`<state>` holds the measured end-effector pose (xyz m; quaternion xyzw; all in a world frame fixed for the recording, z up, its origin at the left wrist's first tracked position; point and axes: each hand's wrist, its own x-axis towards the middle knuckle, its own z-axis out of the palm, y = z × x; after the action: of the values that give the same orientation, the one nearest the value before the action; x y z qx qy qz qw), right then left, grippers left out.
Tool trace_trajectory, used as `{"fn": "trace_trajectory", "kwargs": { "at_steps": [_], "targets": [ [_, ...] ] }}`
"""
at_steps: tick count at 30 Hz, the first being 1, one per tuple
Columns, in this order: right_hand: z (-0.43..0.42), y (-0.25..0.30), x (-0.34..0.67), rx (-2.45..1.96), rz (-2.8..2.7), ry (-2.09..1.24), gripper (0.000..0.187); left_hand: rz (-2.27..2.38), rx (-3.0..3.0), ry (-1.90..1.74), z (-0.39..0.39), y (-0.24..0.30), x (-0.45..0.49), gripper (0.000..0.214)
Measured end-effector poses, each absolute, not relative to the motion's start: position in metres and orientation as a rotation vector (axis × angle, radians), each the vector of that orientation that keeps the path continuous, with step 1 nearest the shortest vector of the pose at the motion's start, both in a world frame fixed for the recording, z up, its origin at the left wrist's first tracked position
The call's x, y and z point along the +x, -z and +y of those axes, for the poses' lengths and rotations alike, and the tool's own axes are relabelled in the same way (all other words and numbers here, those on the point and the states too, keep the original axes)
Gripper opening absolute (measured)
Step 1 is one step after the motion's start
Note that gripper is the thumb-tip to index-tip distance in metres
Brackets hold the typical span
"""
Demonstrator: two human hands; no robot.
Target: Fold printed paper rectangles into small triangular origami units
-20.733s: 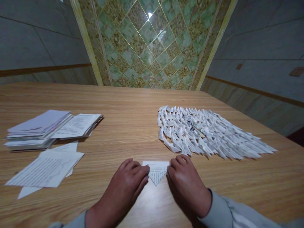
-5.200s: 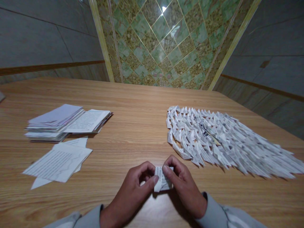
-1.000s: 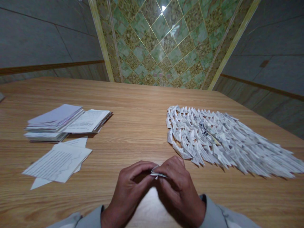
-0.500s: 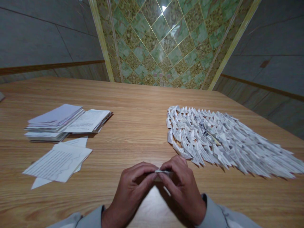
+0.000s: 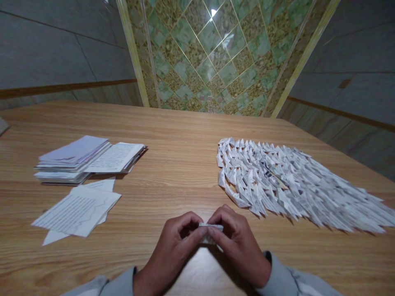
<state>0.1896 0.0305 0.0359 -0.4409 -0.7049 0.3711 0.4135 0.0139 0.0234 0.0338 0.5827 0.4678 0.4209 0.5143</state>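
Between my two hands, low in the middle of the view, is a small folded piece of paper (image 5: 211, 239). My left hand (image 5: 182, 240) pinches its left part with thumb and forefinger. My right hand (image 5: 236, 238) grips its right part the same way, and the two thumbs nearly meet on the near face. Much of the folded paper is hidden behind the fingers. Just beyond my right hand begins a large group of folded paper boats (image 5: 277, 181), set close together in rows on the wooden table (image 5: 173, 164).
On the left lie a stack of paper sheets (image 5: 74, 150) and a printed pile (image 5: 115, 157) leaning against it. Nearer me are two loose printed sheets (image 5: 77, 209), overlapping. A pale object (image 5: 3, 125) shows at the far left edge. A tiled wall (image 5: 210, 57) stands behind the table.
The folded paper has tilted, so more of its near face shows below my thumbs. My fingers have shifted slightly on it. The paper boats and sheets lie as before.
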Motion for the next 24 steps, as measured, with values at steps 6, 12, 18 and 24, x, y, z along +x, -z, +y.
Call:
{"fn": "trace_trajectory", "kwargs": {
  "at_steps": [6,12,18,24],
  "targets": [
    [0.0312,-0.0364,0.1902,-1.044,-1.675,-1.127,0.021,1.078,1.353,-1.031,0.0227,-0.0303,0.011,0.036],
    [0.0325,-0.0362,0.1938,-1.057,-1.726,-1.077,0.024,1.057,1.414,-0.96,0.0254,-0.0281,0.012,0.035],
    [0.0356,-0.034,0.1958,-1.035,-1.667,-1.204,0.028,1.1,1.64,-0.952,0.0231,-0.0309,0.0105,0.041],
    [0.039,-0.0326,0.199,-1.029,-1.624,-1.221,0.035,1.054,1.504,-0.966,0.0254,-0.0297,0.0086,0.039]
  ]
}}
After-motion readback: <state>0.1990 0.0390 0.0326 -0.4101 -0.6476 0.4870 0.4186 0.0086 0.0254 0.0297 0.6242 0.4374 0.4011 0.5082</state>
